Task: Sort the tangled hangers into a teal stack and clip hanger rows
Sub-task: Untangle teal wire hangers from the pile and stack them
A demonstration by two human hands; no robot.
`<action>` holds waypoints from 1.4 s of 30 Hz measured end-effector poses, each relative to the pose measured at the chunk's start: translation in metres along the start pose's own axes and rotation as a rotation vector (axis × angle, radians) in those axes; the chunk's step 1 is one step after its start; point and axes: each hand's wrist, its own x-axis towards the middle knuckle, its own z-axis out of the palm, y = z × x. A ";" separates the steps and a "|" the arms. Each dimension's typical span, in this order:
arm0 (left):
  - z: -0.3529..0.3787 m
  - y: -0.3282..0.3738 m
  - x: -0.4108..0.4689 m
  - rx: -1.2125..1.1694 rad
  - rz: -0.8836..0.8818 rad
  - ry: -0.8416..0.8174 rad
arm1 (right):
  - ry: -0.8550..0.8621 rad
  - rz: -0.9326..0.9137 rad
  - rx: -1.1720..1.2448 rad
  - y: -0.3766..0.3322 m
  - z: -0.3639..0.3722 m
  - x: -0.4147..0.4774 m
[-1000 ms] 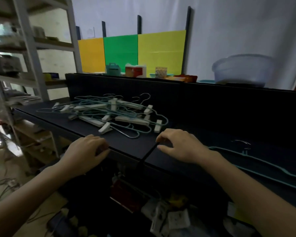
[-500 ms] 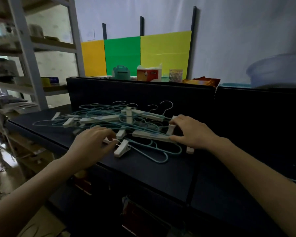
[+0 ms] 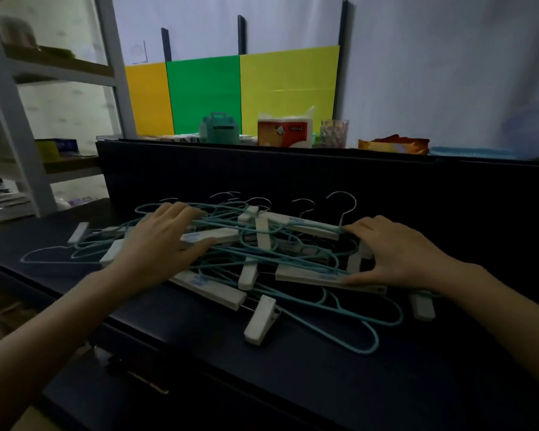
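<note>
From the head view we see a tangled pile of hangers (image 3: pixel 262 256) lying on the dark tabletop (image 3: pixel 324 368), just in front of a raised black back panel (image 3: pixel 262 172). Teal wire hangers (image 3: pixel 349 325) and white clip hangers (image 3: pixel 305 227) are interlaced, their metal hooks pointing at the panel. Our left hand (image 3: pixel 165 244) lies flat on the left side of the pile, fingers (image 3: pixel 181 213) spread and gripping nothing. Our right hand (image 3: pixel 395 253) is at the pile's right edge, its fingers pinching a white clip hanger bar (image 3: pixel 311 276). Pale blue labels on the bars are too blurred to read. On the ledge behind the pile stands a red-and-white tissue box (image 3: pixel 285 132); its print is unreadable.
</note>
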 end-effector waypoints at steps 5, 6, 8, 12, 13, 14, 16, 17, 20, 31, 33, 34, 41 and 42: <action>0.008 -0.051 0.036 -0.001 0.021 -0.142 | -0.030 0.084 0.064 -0.003 -0.005 -0.003; 0.010 -0.060 0.043 -0.026 0.020 -0.179 | -0.023 0.092 0.084 -0.003 -0.005 -0.004; 0.015 -0.074 0.059 -0.081 0.032 -0.272 | -0.012 0.111 0.126 -0.004 -0.004 -0.002; 0.027 -0.089 0.083 -0.237 0.021 -0.508 | -0.019 0.152 0.219 -0.002 -0.004 0.002; 0.031 -0.093 0.087 -0.274 0.027 -0.536 | -0.020 0.166 0.237 -0.002 -0.005 0.003; 0.035 -0.096 0.091 -0.301 0.039 -0.543 | -0.021 0.183 0.253 -0.003 -0.006 0.003; 0.040 -0.102 0.095 -0.342 0.067 -0.523 | -0.005 0.215 0.290 -0.006 -0.008 0.002; 0.042 -0.105 0.097 -0.362 0.079 -0.512 | 0.011 0.233 0.309 -0.008 -0.009 0.000; 0.046 -0.108 0.101 -0.405 0.113 -0.498 | 0.051 0.290 0.363 -0.014 -0.012 -0.007; 0.045 -0.116 0.105 -0.447 0.202 -0.345 | 0.206 0.375 0.521 -0.032 -0.021 -0.032; 0.040 -0.115 0.106 -0.441 0.224 -0.274 | 0.243 0.384 0.514 -0.036 -0.021 -0.033; 0.038 -0.114 0.107 -0.438 0.236 -0.234 | 0.263 0.388 0.511 -0.037 -0.021 -0.034; 0.015 -0.090 0.113 -0.481 0.295 -0.034 | 0.348 0.436 0.500 -0.046 -0.028 -0.042; 0.011 -0.085 0.114 -0.484 0.306 -0.020 | 0.350 0.446 0.500 -0.045 -0.029 -0.046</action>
